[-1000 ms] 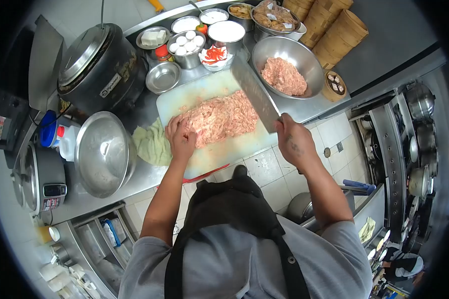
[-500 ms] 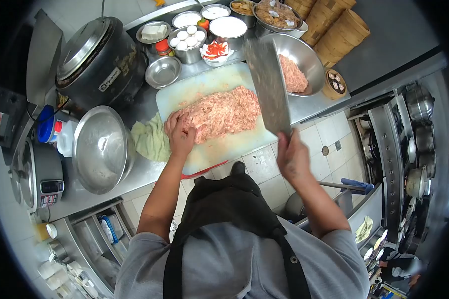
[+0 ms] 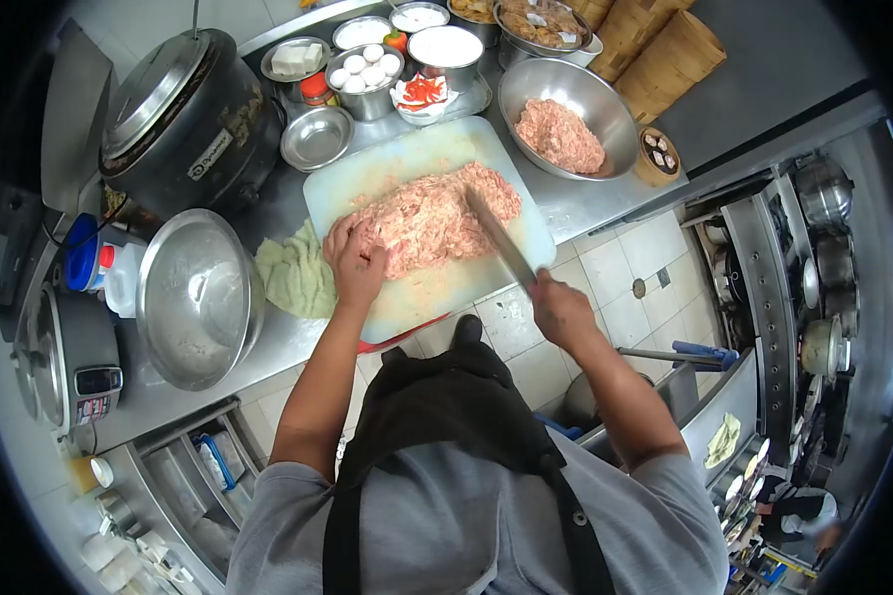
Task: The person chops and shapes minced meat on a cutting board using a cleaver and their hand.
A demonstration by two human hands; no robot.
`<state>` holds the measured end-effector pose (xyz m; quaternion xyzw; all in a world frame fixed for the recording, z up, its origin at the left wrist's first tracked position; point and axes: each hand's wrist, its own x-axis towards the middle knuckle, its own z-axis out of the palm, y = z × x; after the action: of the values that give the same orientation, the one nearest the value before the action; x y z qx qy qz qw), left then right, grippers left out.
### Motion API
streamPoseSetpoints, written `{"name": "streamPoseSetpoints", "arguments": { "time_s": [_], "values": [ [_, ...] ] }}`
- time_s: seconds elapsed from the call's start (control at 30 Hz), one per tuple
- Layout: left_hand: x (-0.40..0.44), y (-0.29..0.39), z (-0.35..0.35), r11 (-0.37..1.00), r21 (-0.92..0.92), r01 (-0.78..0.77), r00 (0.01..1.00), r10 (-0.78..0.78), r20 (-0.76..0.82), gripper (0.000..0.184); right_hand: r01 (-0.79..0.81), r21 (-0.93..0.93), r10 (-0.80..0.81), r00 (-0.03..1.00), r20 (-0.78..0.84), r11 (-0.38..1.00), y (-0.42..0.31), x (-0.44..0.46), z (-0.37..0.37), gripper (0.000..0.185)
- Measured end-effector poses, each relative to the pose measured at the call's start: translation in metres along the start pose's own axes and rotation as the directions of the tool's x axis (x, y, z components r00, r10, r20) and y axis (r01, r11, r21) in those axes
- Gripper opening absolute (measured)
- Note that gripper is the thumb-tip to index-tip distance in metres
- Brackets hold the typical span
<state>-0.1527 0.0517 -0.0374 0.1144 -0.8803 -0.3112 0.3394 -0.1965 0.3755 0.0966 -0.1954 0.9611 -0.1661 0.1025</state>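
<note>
Across the cutting board's (image 3: 427, 309) middle, the left hand (image 3: 355, 263) presses minced meat (image 3: 432, 226), fingers slightly apart. The right hand (image 3: 563, 309) grips a cleaver (image 3: 501, 238).

Left hand (image 3: 356, 263): palm down, fingers spread and bent | right hand (image 3: 564, 309): closed in a fist | both forearms reaching forward, elbows apart

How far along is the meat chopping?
Apparently done: the meat mound looks minced. In hand: the right hand holds the cleaver at the mound; the left hand rests on its other end. Probably left: clearing the mound off the cutting board.
</note>
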Motion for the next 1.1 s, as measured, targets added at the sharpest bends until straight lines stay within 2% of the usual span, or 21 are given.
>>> {"name": "streamPoseSetpoints", "arguments": {
  "time_s": [0.03,0.13,0.23,0.3,0.33,0.43,0.47,0.5,0.57,0.63,0.67,0.7,0.77,0.9,0.97,1.03,1.07,1.1],
  "values": [
    [-0.003,0.0,-0.003,1.0,0.007,-0.001,1.0,0.001,0.019,0.041,0.062,-0.027,-0.06,0.994,0.091,0.998,0.002,-0.002,-0.001,0.025],
    [-0.009,0.0,-0.006,1.0,0.022,0.022,0.999,-0.023,0.035,0.041,-0.042,0.016,0.041,0.999,0.023,0.999,-0.028,-0.013,-0.056,0.024],
    [0.001,0.001,-0.001,1.0,0.002,0.021,1.0,-0.021,0.008,0.041,-0.124,0.152,0.154,0.966,-0.206,0.981,-0.05,-0.019,-0.059,0.025],
    [0.0,-0.001,-0.001,1.0,-0.004,0.004,1.0,-0.004,-0.002,0.042,-0.138,0.127,0.171,0.938,-0.302,0.982,-0.026,-0.02,-0.007,0.027],
    [0.001,-0.001,-0.001,1.0,-0.016,0.012,1.0,-0.012,0.0,0.042,-0.163,-0.008,0.162,0.984,-0.071,0.987,-0.018,-0.02,-0.007,0.029],
    [0.008,-0.001,0.001,0.999,-0.036,0.027,1.0,-0.027,0.016,0.043,-0.106,-0.117,0.119,0.986,0.114,0.988,-0.014,-0.021,-0.025,0.03],
    [0.007,-0.001,0.0,0.999,-0.024,0.046,0.999,-0.045,0.024,0.043,-0.129,-0.131,0.14,0.987,0.074,0.983,-0.022,-0.025,-0.039,0.028],
    [-0.002,-0.001,-0.005,0.998,-0.011,0.061,0.996,-0.06,0.06,0.043,-0.15,-0.072,0.152,0.988,0.026,0.986,-0.039,-0.026,-0.056,0.025],
    [0.001,0.002,-0.006,0.999,0.026,0.028,0.999,-0.029,0.028,0.04,-0.127,0.066,0.137,0.977,-0.165,0.99,-0.054,-0.026,-0.059,0.023],
    [0.001,0.003,-0.007,0.999,0.039,0.013,1.0,-0.013,0.014,0.039,-0.159,0.136,0.192,0.939,-0.285,0.978,-0.053,-0.024,-0.026,0.021],
    [0.001,0.002,-0.007,0.999,0.035,0.01,1.0,-0.01,0.015,0.039,-0.172,0.097,0.192,0.94,-0.283,0.98,-0.032,-0.025,0.004,0.024],
    [0.0,0.001,-0.007,0.999,0.031,0.01,1.0,-0.01,0.014,0.039,-0.187,-0.042,0.184,0.981,-0.065,0.981,-0.028,-0.029,0.003,0.026],
    [-0.004,-0.001,-0.01,1.0,0.026,0.005,1.0,-0.005,0.018,0.038,-0.123,-0.124,0.132,0.989,0.064,0.985,-0.009,-0.034,0.006,0.026],
    [-0.002,-0.008,-0.006,0.997,-0.028,0.07,0.994,-0.067,0.092,0.041,-0.179,-0.008,0.176,0.976,-0.13,0.984,-0.067,-0.039,-0.067,0.024],
    [-0.001,-0.006,-0.006,0.997,-0.018,0.081,0.993,-0.079,0.093,0.04,-0.114,0.125,0.149,0.936,-0.318,0.986,-0.08,-0.043,-0.066,0.023],
    [-0.002,-0.008,-0.006,0.997,-0.014,0.08,0.993,-0.078,0.092,0.04,-0.209,0.139,0.244,0.915,-0.322,0.968,-0.065,-0.049,-0.024,0.02],
    [-0.003,-0.012,-0.004,0.997,-0.019,0.072,0.994,-0.07,0.088,0.039,-0.238,0.078,0.248,0.954,-0.171,0.968,-0.064,-0.053,-0.012,0.022],
    [-0.004,-0.013,-0.003,0.998,-0.026,0.064,0.995,-0.062,0.082,0.039,-0.104,-0.053,0.106,0.993,0.045,0.993,-0.026,-0.05,0.019,0.026]
  ]
}}
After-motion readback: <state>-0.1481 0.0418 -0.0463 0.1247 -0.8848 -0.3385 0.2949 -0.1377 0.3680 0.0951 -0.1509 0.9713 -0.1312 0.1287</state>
